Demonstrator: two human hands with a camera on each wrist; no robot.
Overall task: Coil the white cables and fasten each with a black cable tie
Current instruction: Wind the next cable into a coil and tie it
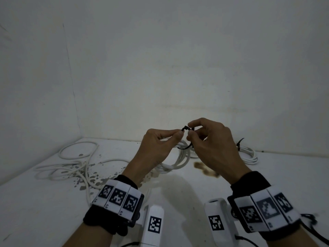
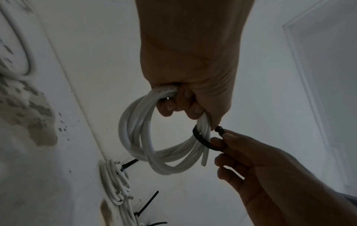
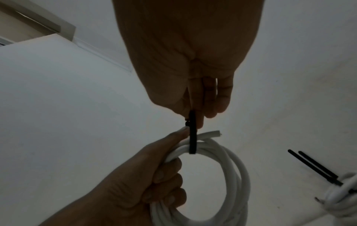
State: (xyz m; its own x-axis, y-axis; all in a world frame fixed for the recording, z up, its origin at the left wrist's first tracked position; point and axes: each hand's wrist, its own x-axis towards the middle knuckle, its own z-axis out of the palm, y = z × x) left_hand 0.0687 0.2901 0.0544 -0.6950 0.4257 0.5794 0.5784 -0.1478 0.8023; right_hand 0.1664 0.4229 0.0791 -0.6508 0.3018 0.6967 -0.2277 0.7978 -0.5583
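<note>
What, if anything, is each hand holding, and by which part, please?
Left hand grips the white coil by its bundled strands; right hand pinches the black cable tie looped round it.

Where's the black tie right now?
Mid-frame in the head view, the tie loops around the coil, pinched between the left hand and right hand.

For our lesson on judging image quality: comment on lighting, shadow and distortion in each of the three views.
Head view: dim, greyish light, soft shadow on the table under the wrists, straight edges bowed by the wide lens. Left wrist view: left hand backlit and dark, the coiled cable brighter. Right wrist view: darkest, right hand nearly a silhouette, the black cable tie showing little detail.
</note>
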